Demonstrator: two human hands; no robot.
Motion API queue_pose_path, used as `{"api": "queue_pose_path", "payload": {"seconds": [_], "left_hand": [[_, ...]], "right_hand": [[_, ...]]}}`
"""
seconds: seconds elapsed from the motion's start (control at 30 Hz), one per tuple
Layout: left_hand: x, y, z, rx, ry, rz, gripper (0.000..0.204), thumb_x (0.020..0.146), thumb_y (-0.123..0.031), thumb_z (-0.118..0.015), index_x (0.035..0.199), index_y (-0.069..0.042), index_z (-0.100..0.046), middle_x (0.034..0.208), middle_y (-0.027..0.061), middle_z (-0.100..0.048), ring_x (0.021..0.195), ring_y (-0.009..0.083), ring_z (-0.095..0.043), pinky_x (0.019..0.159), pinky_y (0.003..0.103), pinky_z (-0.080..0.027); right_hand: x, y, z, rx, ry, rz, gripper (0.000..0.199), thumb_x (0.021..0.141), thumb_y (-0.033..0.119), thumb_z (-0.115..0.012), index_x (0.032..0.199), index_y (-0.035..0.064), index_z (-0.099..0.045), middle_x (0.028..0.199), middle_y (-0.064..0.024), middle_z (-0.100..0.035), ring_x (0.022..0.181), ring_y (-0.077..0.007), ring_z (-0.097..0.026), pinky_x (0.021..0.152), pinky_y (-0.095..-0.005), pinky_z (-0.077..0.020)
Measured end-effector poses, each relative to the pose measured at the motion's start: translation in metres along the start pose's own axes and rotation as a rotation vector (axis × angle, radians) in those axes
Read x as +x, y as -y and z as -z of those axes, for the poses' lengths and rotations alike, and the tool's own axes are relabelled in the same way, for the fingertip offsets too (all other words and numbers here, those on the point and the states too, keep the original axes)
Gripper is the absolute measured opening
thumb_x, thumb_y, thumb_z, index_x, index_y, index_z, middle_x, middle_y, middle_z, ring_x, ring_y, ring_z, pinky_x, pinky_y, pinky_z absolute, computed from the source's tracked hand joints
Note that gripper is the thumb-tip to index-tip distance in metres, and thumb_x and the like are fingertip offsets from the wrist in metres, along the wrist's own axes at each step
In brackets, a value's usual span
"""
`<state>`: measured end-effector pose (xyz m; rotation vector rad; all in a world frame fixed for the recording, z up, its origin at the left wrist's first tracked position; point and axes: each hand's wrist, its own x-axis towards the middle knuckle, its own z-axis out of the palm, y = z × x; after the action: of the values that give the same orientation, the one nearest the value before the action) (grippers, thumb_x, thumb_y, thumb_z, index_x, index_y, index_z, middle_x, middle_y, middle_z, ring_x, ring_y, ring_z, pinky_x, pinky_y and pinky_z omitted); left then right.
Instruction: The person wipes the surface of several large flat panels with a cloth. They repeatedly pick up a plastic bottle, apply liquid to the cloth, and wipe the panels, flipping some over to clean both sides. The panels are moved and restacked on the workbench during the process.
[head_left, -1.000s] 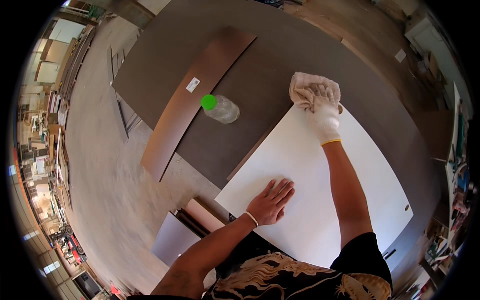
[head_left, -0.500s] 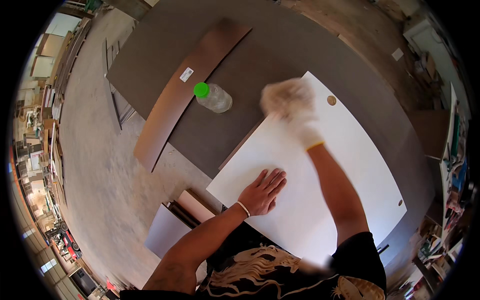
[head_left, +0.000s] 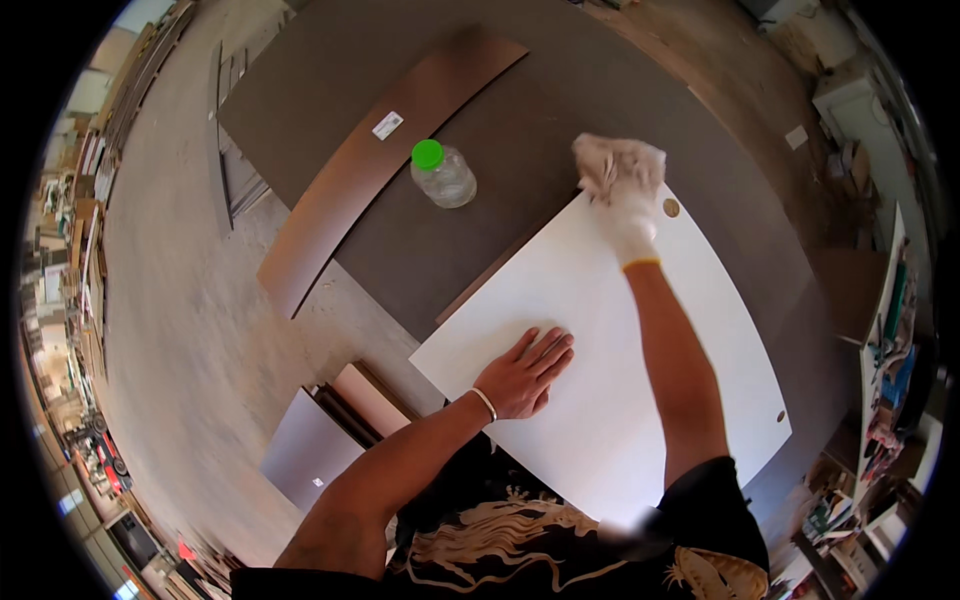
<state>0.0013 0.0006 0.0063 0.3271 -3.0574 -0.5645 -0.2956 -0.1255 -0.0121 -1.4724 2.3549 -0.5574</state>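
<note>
**Wiping the far corner of a white panel**

Workshop floor of bare concrete lies around a large dark tabletop, and shelves with stock fill the left rim of the view. On the tabletop rests a long brown board with a small white label, laid slantwise, and beside it a big white panel that takes most of the near part. The panel has a small round hole near its far corner and another near its right edge.

To wipe well, I judge the cloth should stay flat and move in overlapping strokes from the far corner toward the body, while the other hand keeps the panel from sliding; pressure should be even, so no streak remains at the edge.

Left hand is bare, with a thin bracelet at the wrist. It lies palm down on the panel, fingers spread and holding nothing, only pressing.

Right hand wears a white glove with an orange cuff. Its grip is closed over a crumpled pale cloth, pressed at the far corner of the panel, just beside the round hole.

A clear plastic bottle with green cap stands on the tabletop, apart from both hands.
</note>
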Motion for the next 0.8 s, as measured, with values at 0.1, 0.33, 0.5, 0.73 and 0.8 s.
{"api": "queue_pose_path", "payload": {"seconds": [0.1, 0.33, 0.5, 0.73, 0.8], "left_hand": [[-0.010, 0.004, -0.006, -0.092, -0.042, 0.034, 0.067, 0.090, -0.026, -0.060, 0.151, 0.001, -0.048, 0.165, 0.0155, -0.039, 0.154, 0.0315, -0.035, 0.126, 0.052, -0.029], [-0.006, 0.003, 0.001, -0.230, 0.285, 0.052, 0.064, 0.094, -0.026, -0.060, 0.150, 0.003, -0.049, 0.162, 0.0169, -0.043, 0.150, 0.0307, -0.040, 0.126, 0.046, -0.030], [-0.044, -0.055, -0.015, -0.252, -0.137, 0.074, 0.059, 0.098, -0.019, -0.056, 0.152, 0.004, -0.046, 0.165, 0.0186, -0.038, 0.157, 0.0322, -0.030, 0.129, 0.048, -0.026], [-0.067, -0.065, -0.038, -0.613, 0.449, 0.095, 0.062, 0.097, -0.027, -0.054, 0.153, -0.003, -0.045, 0.166, 0.0130, -0.038, 0.152, 0.0287, -0.037, 0.128, 0.047, -0.026], [-0.067, -0.070, -0.035, -0.199, 0.103, -0.094, 0.063, 0.097, -0.031, -0.054, 0.153, -0.004, -0.045, 0.166, 0.0140, -0.037, 0.152, 0.0300, -0.036, 0.130, 0.049, -0.020]], "right_hand": [[-0.097, 0.081, -0.042, 0.066, 0.316, 0.189, 0.053, 0.098, 0.034, -0.058, 0.142, 0.0044, -0.061, 0.153, -0.0153, -0.054, 0.145, -0.0304, -0.044, 0.125, -0.0418, -0.0288], [-0.130, 0.108, -0.034, -0.070, 0.590, 0.449, 0.048, 0.096, 0.016, -0.057, 0.143, 0.0139, -0.064, 0.148, -0.0112, -0.060, 0.139, -0.0320, -0.051, 0.125, -0.0441, -0.0287], [-0.140, 0.051, -0.051, 0.145, 0.152, 0.161, 0.046, 0.097, 0.016, -0.060, 0.143, 0.0126, -0.062, 0.139, -0.0131, -0.065, 0.133, -0.0318, -0.055, 0.115, -0.0458, -0.0404], [-0.212, 0.160, -0.058, -0.248, 0.596, 0.742, 0.052, 0.095, 0.021, -0.061, 0.147, 0.0237, -0.058, 0.159, -0.0083, -0.050, 0.155, -0.0269, -0.034, 0.131, -0.0437, -0.0146], [-0.186, 0.102, -0.064, -0.170, 0.177, 0.509, 0.049, 0.094, 0.015, -0.061, 0.142, 0.0235, -0.061, 0.153, -0.0080, -0.056, 0.152, -0.0320, -0.038, 0.131, -0.0451, -0.0149]]}}
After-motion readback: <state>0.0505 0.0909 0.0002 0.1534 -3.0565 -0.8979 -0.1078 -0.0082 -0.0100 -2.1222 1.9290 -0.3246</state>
